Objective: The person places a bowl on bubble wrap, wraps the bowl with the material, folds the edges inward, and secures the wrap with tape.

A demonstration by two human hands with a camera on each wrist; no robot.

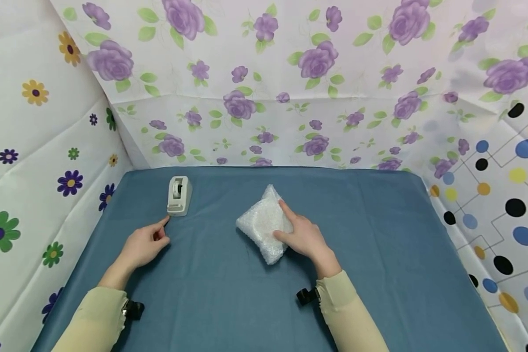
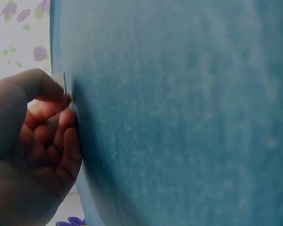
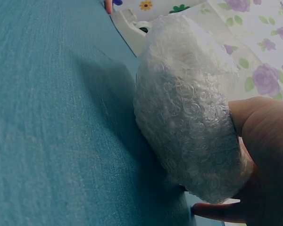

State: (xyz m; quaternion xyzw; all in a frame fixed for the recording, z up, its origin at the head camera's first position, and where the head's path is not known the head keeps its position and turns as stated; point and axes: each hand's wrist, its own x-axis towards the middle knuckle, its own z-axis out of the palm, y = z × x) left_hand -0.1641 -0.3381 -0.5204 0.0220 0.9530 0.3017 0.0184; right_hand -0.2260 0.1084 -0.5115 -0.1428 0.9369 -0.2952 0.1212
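A bundle wrapped in bubble wrap sits near the middle of the cloth; what is inside is hidden. My right hand grips its right side, thumb and index finger lying over the top. In the right wrist view the bundle fills the centre, with other fingers at its lower edge. At the back left stands a white tape dispenser with a roll in it. My left hand reaches to its front corner, index fingertip right at the base. Its other fingers are bent, nothing showing between them.
A blue cloth covers the table. Flower-printed sheets rise along its back and left edges, and a dotted sheet along the right. Small black wrist cameras sit at both sleeve cuffs.
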